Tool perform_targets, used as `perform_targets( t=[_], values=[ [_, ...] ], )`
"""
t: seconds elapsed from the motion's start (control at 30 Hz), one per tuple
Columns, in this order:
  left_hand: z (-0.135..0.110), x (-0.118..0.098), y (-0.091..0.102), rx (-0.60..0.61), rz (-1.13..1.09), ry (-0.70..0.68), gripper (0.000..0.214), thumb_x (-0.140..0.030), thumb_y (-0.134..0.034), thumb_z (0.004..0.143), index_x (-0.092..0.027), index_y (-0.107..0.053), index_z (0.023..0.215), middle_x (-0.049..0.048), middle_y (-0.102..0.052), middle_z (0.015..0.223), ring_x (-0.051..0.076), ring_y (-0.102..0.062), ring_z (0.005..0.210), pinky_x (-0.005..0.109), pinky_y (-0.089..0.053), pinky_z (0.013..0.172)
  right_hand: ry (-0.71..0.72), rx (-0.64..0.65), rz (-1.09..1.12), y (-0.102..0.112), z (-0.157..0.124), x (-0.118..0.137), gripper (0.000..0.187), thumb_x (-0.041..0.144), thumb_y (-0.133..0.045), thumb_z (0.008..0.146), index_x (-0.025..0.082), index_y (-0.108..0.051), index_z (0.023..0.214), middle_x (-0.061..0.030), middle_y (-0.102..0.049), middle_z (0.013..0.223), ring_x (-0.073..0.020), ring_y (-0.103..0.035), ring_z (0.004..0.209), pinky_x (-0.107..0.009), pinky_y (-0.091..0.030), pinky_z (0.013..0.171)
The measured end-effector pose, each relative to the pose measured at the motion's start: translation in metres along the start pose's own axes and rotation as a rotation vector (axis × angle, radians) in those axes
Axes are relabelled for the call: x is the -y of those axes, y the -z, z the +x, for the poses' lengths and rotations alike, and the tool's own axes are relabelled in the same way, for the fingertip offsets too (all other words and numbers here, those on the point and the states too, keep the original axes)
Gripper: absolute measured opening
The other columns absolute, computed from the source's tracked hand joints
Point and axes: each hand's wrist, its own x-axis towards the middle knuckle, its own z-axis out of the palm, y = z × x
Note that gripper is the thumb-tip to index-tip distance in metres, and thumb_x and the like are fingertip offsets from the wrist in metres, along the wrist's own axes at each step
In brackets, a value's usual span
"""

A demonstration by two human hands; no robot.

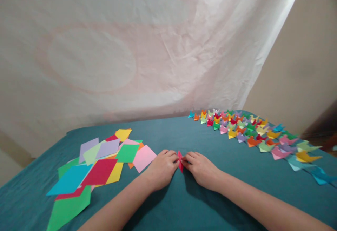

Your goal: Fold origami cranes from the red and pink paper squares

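Between my hands, a small folded red paper [180,161] stands narrow and pointed just over the middle of the table. My left hand [164,167] pinches its left side with the fingers curled in. On the opposite side, my right hand [201,169] is closed on the paper's right edge with thumb and fingertips. Parts of the paper are hidden behind the fingertips. Left of my left hand lies a loose spread of square paper sheets, among them a pink sheet [144,158], a green sheet [127,153] and a red sheet [100,172].
Rows of folded paper birds [254,140] in many colours cover the table's right side, running to the back. A blue-green cloth [163,132] covers the table. Behind it hangs a pale, wrinkled sheet [158,59], with a plain wall [302,59] at the right.
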Motion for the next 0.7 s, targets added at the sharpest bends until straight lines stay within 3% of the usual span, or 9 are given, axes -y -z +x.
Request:
perform_targets(
  t=[0.43,0.7],
  values=[
    [-0.0015,-0.0043,0.002,0.021,-0.012,0.043,0.019,-0.014,-0.047,0.087,-0.014,-0.063,0.097,0.0098,-0.063,0.1,0.023,-0.052,0.102,0.037,-0.039,0.089,0.013,-0.03,-0.025,0.0021,0.0023,0.0018,0.024,0.015,-0.046,0.09,0.015,-0.061,0.108,-0.0103,-0.059,0.095,-0.0223,-0.051,0.089,-0.035,-0.039,0.075],
    [-0.0052,-0.0002,0.0032,0.025,0.028,0.057,0.019,-0.017,-0.048,0.088,-0.018,-0.064,0.099,0.0102,-0.059,0.109,0.026,-0.045,0.114,0.04,-0.038,0.091,0.035,0.009,0.011,0.0049,0.0015,-0.0036,0.025,0.015,-0.046,0.089,0.015,-0.062,0.108,-0.0108,-0.061,0.1,-0.0218,-0.052,0.097,-0.036,-0.037,0.083]
  ],
)
